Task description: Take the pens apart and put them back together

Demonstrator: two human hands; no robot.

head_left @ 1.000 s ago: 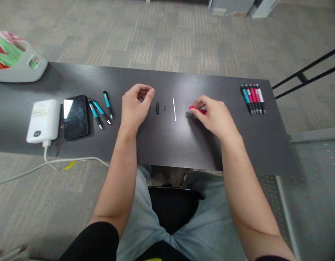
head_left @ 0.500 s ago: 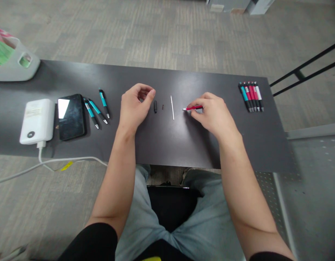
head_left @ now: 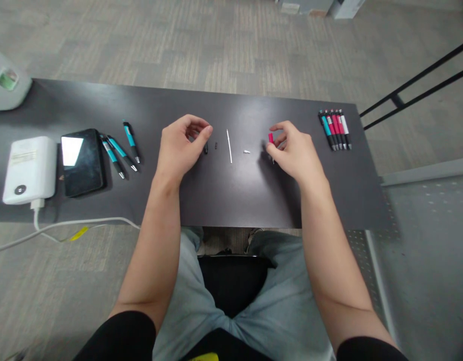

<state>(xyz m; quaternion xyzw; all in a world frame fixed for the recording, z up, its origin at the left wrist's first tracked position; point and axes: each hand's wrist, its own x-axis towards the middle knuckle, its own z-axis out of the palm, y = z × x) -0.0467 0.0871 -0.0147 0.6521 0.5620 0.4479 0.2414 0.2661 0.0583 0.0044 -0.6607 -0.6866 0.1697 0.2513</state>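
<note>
My right hand [head_left: 293,150] holds a red pen barrel [head_left: 271,138] between thumb and fingers, turned nearly upright just over the table. To its left lies a small silver pen tip [head_left: 247,151]. Farther left are a thin white-silver ink refill [head_left: 229,146] and a tiny dark piece, perhaps a spring [head_left: 216,146]. A black rubber grip [head_left: 206,149] is partly covered by my left hand [head_left: 181,145]. That hand rests on its side with the fingers curled and the thumb against the index fingertip; whether anything sits between them is hidden.
Several pens [head_left: 334,129] lie in a row at the right. Three teal pens [head_left: 121,148], a black phone [head_left: 83,163] and a white power bank [head_left: 30,170] with a cable [head_left: 84,220] are on the left. A white container [head_left: 9,82] stands at the far left corner.
The silver tip has come off the red barrel and now lies on the table. My right hand has turned the barrel from lying flat to nearly upright. The view has shifted slightly.
</note>
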